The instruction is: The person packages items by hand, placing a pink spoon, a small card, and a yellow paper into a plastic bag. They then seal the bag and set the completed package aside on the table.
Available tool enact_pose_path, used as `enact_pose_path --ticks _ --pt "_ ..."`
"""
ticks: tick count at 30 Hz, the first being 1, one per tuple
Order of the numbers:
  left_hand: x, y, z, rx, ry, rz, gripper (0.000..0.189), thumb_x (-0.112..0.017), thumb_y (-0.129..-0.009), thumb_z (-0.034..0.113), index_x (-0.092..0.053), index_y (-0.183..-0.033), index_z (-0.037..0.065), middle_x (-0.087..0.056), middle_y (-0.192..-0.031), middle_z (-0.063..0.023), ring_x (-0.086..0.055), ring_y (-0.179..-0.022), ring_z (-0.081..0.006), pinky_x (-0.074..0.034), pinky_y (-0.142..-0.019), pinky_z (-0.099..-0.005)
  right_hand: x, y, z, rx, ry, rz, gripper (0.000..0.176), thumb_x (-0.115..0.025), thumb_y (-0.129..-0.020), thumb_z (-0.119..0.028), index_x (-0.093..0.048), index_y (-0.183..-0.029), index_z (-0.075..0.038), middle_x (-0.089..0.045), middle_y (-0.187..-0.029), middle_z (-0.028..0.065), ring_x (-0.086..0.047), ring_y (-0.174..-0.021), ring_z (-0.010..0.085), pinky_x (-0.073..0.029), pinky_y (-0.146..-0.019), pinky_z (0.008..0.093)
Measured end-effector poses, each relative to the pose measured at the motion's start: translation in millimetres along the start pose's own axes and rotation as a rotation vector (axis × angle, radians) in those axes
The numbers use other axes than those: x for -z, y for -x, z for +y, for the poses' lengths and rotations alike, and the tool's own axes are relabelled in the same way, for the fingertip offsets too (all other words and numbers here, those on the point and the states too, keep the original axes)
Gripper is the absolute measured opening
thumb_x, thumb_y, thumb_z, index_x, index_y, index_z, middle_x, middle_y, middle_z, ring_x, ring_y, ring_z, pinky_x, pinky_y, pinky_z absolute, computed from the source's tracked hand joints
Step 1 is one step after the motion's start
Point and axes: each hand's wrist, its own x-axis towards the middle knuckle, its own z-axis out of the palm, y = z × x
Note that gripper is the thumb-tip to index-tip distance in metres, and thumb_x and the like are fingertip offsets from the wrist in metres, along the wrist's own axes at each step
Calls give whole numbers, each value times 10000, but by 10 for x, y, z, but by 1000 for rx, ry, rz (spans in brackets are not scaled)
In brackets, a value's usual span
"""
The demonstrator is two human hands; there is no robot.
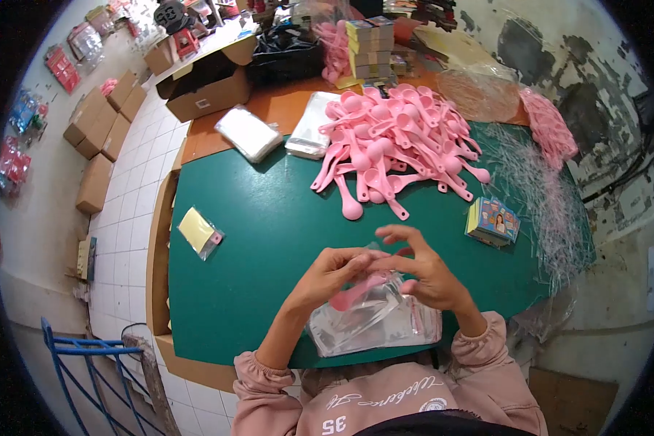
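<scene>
My left hand (336, 270) pinches the upper edge of a clear plastic bag with a pink measuring spoon (352, 294) showing in it. Close by on the right, my right hand (430, 275) has its fingers spread and curved, some of them at the bag's top by my left fingertips. Whether they touch the film is hard to see. Beneath both hands lies a stack of clear plastic bags (370, 336) at the table's front edge. Farther back, a large heap of pink spoons (392, 138) covers part of the green table (269, 218).
A bagged yellow card (198, 231) lies at left, a stack of printed cards (493, 221) at right. Bag packs (248, 134) sit behind. Shredded plastic strands (538, 203) and a bag of pink spoons (550, 127) line the right edge. An open carton (209, 94) stands back left.
</scene>
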Motion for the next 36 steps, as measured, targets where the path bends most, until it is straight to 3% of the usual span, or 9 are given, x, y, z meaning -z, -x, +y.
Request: enact_pose_path --ticks 3,5,7,9,18,22,26,29,36 --pt "92 48 61 -20 48 38 359 -445 -929 284 -564 -1114 0 -602 -938 -30 -531 -786 -66 -435 -687 -203 443 120 47 -90 16 202 553 -458 -838 -528 -587 -1106 -61 -442 -1145 142 -463 -1016 245 -398 -850 358" --pt "82 52 112 -68 108 93 363 -443 -929 289 -556 -1130 9 -598 -984 -43 -542 -842 -79 -437 -724 -209 827 325 125 -458 150 549 473 -531 -837 -414 -582 -1090 -18 -491 -1054 157 -494 -978 269 -401 -838 370" --pt "112 66 92 -107 98 90 375 -435 -929 288 -535 -1153 4 -576 -1103 -73 -548 -988 -127 -440 -831 -257 1136 616 492 -724 780 739 409 -590 -805 -301 -572 -1071 9 -521 -989 170 -526 -938 311 -405 -824 378" --pt "10 77 160 -102 18 13 377 -431 -930 282 -533 -1148 -9 -578 -1101 -72 -546 -993 -131 -442 -839 -276 1271 939 793 -955 996 560 427 -623 -778 -272 -558 -1080 22 -545 -996 190 -536 -924 341 -411 -810 382" --pt "84 91 159 -317 189 -29 325 -386 -947 221 -552 -1065 -32 -599 -1031 -146 -581 -977 -213 -465 -816 -285 1198 802 578 -1005 986 782 282 -606 -778 -190 -504 -971 -12 -594 -937 197 -560 -851 379 -428 -745 428" --pt "26 82 234 -49 -2 30 376 -378 -944 291 -515 -1116 -13 -608 -1017 -141 -581 -971 -202 -471 -806 -308 1164 731 444 -678 1281 782 233 -586 -784 -123 -508 -964 1 -603 -889 187 -583 -780 366 -448 -699 428" --pt "15 41 194 24 -47 18 431 -377 -936 362 -521 -1125 2 -607 -1037 -133 -565 -994 -197 -466 -819 -318 816 261 -160 -538 272 601 135 -551 -808 -33 -547 -938 1 -623 -826 82 -594 -690 130 -467 -516 264" --pt "-10 22 178 6 -61 -25 408 -384 -939 344 -541 -1105 7 -614 -1011 -101 -560 -954 -150 -455 -804 -278 559 16 -318 -287 30 638 125 -561 -811 -26 -563 -936 -15 -619 -801 46 -573 -677 72 -438 -458 207" --pt "29 12 165 2 -283 11 321 -426 -935 244 -594 -1017 -18 -621 -865 -23 -500 -761 -65 -432 -677 -232 596 -163 -489 -238 240 227 128 -580 -786 -21 -593 -913 -21 -625 -784 80 -585 -638 124 -459 -513 250"
